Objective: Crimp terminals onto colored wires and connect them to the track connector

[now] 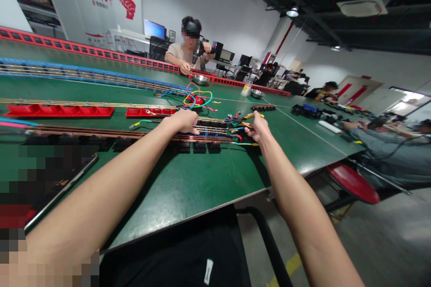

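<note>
My left hand (183, 122) is closed over a long strip of copper-coloured rods (134, 132) seated in black and blue plastic holders (210, 132). My right hand (257, 128) grips yellow-handled pliers (248, 117) at the strip's right end. The pliers' jaws point left, among coloured wire ends; whether they pinch a wire is too small to tell. A green wire with a yellow-sleeved ring terminal (134, 124) lies left of my left hand. Behind it, looped blue, yellow and red wires (201, 97) rise from another strip.
Red plastic holders (60, 110) and a blue rail (84, 73) lie on the green table (188, 188). Beyond them are a long red rail (134, 59), metal bowls (201, 80) and a bottle (247, 88). One person sits opposite, another at right beside a red stool (353, 182).
</note>
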The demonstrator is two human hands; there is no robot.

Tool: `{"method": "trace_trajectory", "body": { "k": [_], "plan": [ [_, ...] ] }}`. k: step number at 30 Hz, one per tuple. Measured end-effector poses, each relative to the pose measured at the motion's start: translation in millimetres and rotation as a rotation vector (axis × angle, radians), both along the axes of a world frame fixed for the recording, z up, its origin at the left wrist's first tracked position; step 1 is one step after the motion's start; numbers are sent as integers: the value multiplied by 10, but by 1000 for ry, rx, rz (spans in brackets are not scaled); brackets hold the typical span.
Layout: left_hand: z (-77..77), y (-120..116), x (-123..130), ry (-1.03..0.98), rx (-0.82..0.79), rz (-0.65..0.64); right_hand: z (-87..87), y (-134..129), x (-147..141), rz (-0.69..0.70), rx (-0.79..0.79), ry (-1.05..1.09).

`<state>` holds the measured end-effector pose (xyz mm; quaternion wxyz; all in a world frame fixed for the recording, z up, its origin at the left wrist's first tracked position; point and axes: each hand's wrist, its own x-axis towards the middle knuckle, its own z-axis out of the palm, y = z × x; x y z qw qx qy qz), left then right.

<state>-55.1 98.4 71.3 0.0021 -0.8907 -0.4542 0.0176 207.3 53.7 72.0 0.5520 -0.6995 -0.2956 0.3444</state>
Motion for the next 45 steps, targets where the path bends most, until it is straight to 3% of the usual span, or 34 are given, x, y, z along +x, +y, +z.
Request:
{"method": "trace_trajectory", "body": {
  "k": [6,13,16,21,27,31,35,40,45],
  "plan": [
    [42,-40,2,21,5,19,60,-14,39,48,-69,225],
    [12,-18,-15,25,14,-2,104,-94,4,98,-67,189],
    [12,-21,-13,20,20,-13,31,-117,-22,128,-24,3],
    [12,-29,-6,10,22,-7,-135,-128,-57,147,77,-649],
    [5,-22,-6,11,11,-3,-54,-179,81,22,106,-617],
    [21,-31,-2,9,9,9,112,-478,166,-46,206,-743],
    [37,-47,1,5,-5,21,157,-1014,121,42,320,-675],
    [41,-51,4,8,-1,12,-49,-1496,26,155,296,-492],
    [46,-48,17,32,0,21,-283,-1482,65,162,284,-438]
  ]
}}
